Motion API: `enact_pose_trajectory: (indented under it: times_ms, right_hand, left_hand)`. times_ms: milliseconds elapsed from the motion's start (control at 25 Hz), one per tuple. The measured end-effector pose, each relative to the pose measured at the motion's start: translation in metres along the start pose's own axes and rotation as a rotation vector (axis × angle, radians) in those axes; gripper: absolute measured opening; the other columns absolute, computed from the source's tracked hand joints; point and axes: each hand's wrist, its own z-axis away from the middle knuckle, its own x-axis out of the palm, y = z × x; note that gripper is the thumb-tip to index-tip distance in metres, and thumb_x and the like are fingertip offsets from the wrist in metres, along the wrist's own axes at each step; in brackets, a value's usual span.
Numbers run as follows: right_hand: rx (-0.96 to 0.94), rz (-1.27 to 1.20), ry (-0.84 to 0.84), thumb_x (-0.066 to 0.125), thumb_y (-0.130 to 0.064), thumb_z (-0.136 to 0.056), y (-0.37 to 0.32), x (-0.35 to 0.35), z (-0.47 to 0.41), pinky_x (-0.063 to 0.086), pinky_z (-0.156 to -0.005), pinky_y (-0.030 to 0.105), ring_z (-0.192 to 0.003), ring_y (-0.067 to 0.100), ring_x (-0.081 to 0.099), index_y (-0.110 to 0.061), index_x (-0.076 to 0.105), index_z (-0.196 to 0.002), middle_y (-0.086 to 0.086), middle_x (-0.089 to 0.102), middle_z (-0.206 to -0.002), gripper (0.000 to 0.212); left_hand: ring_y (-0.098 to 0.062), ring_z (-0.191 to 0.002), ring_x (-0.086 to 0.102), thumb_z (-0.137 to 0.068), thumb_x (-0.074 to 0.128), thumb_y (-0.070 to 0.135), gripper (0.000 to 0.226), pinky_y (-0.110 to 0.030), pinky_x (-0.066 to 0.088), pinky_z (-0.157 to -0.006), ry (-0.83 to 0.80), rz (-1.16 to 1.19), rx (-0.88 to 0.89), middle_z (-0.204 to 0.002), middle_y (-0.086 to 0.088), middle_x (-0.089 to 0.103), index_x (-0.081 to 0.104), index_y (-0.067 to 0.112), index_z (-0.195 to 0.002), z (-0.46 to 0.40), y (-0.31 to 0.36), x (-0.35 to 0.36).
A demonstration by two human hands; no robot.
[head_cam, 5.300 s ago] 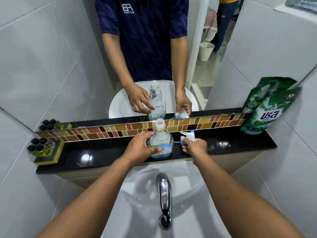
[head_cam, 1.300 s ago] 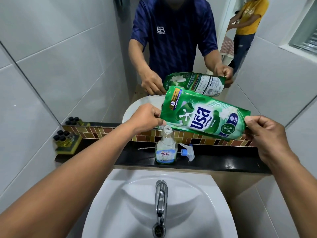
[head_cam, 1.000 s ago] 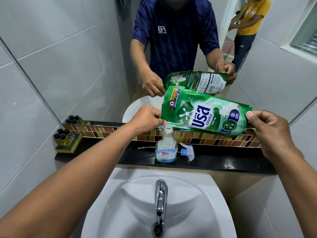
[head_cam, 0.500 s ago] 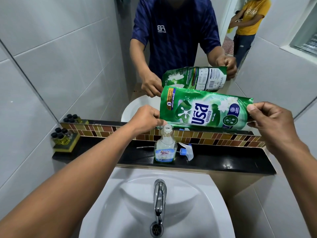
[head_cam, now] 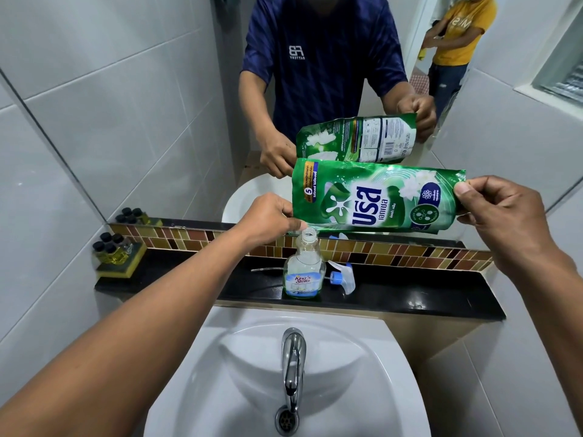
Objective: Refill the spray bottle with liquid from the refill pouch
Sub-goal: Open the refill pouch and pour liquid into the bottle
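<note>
A clear spray bottle (head_cam: 304, 269) with a blue label stands uncapped on the black ledge (head_cam: 426, 298), holding a little liquid at its bottom. Its white and blue spray head (head_cam: 342, 275) lies on the ledge just to its right, the tube passing behind the bottle. A green refill pouch (head_cam: 375, 197) is held sideways above the bottle. My left hand (head_cam: 268, 219) pinches the pouch's lower left corner, right over the bottle's open neck. My right hand (head_cam: 501, 216) grips the pouch's right end. I cannot tell whether liquid flows.
A white sink (head_cam: 220, 357) with a chrome faucet (head_cam: 293, 357) lies below the ledge. Several small black-capped bottles (head_cam: 110, 246) sit on a yellow sponge at the ledge's left end. The mirror (head_cam: 189, 99) behind reflects me and another person in a yellow shirt (head_cam: 457, 33).
The pouch has levelled out to nearly horizontal, its left corner lowered closer to the bottle's neck. Earlier still, my hands left the bottle and spray head and took up the pouch.
</note>
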Motion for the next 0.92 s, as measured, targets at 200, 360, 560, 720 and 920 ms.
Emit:
enact_pose_trajectory:
  times_ms: [200, 360, 560, 720, 920]
  right_hand:
    - [-0.025, 0.042, 0.003, 0.065, -0.027, -0.099, -0.007, 0.000, -0.001, 0.059, -0.078, 0.040, -0.067, 0.002, 0.065, -0.024, 0.070, -0.083, -0.005, 0.072, -0.079, 0.017]
    - [-0.037, 0.060, -0.006, 0.065, -0.028, -0.099, -0.010, -0.001, -0.003, 0.059, -0.078, 0.039, -0.074, 0.012, 0.066, -0.024, 0.071, -0.085, -0.005, 0.073, -0.082, 0.016]
    - [-0.050, 0.066, -0.013, 0.066, -0.028, -0.098, -0.015, -0.001, -0.006, 0.056, -0.074, 0.036, -0.075, 0.013, 0.065, -0.025, 0.072, -0.084, -0.007, 0.073, -0.078, 0.016]
    - [-0.060, 0.076, -0.014, 0.066, -0.028, -0.098, -0.017, 0.000, -0.008, 0.055, -0.071, 0.034, -0.070, 0.006, 0.065, -0.024, 0.072, -0.085, -0.009, 0.073, -0.075, 0.015]
    - [-0.071, 0.087, 0.001, 0.066, -0.026, -0.099, -0.020, 0.001, -0.008, 0.053, -0.069, 0.030, -0.060, -0.003, 0.062, -0.020, 0.072, -0.090, 0.001, 0.070, -0.080, 0.012]
  left_hand:
    - [-0.018, -0.096, 0.079, -0.083, 0.089, 0.019, 0.023, -0.040, 0.063, -0.095, -0.005, 0.032, -0.009, -0.100, -0.001, 0.086, 0.087, 0.013, -0.105, -0.001, -0.003, 0.000]
    - [-0.019, -0.098, 0.079, -0.082, 0.089, 0.020, 0.023, -0.041, 0.063, -0.096, -0.010, 0.033, -0.011, -0.101, 0.000, 0.086, 0.087, 0.015, -0.105, -0.001, -0.004, 0.000]
    - [-0.021, -0.098, 0.078, -0.083, 0.089, 0.022, 0.023, -0.040, 0.064, -0.092, -0.016, 0.017, -0.017, -0.100, 0.000, 0.086, 0.087, 0.015, -0.104, -0.003, -0.006, -0.001]
    - [-0.016, -0.088, 0.075, -0.084, 0.089, 0.021, 0.022, -0.032, 0.062, -0.087, -0.014, 0.022, -0.016, -0.100, -0.001, 0.086, 0.087, 0.014, -0.104, -0.001, -0.005, -0.001]
    - [0.004, -0.062, 0.062, -0.084, 0.089, 0.020, 0.019, -0.021, 0.054, -0.070, -0.004, 0.002, -0.006, -0.091, 0.000, 0.084, 0.087, 0.013, -0.101, -0.001, -0.004, 0.001]
